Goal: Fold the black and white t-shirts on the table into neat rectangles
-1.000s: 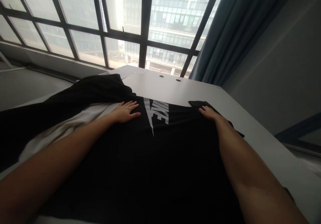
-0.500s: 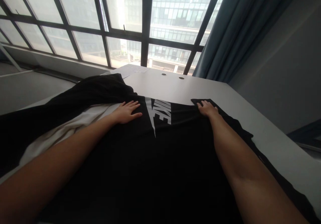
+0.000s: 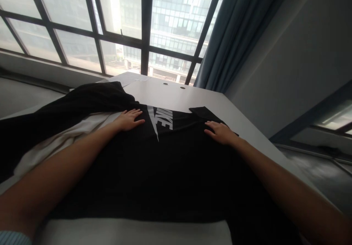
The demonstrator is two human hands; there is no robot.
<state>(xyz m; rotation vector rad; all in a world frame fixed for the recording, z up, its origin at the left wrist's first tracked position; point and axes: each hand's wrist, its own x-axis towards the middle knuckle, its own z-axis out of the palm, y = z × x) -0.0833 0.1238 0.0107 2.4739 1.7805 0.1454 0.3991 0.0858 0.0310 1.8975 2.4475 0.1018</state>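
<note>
A black T-shirt [image 3: 154, 179] with a white printed logo lies spread over the white table [image 3: 154, 93]. My left hand [image 3: 128, 120] rests flat on the shirt, left of the logo, with its fingers apart. On the other side of the print, my right hand [image 3: 220, 132] lies palm down on the fabric, fingers extended. Neither hand grips the cloth. Beyond my right hand, a folded-over sleeve part of the shirt juts toward the table's far side. Some lower right fabric is too dark to make out.
Black cloth [image 3: 90, 95] is bunched at the left, beside pale crumpled fabric [image 3: 79, 129]. Papers [image 3: 128, 79] lie at the table's far left corner. Behind stand large windows [image 3: 121, 10] and a blue curtain [image 3: 236, 29]. Two round holes pierce the tabletop.
My right hand has moved from the sleeve area nearer onto the shirt body. My left hand stays beside the logo. The view has shifted, showing the shirt's near edge and pale surface below it.
</note>
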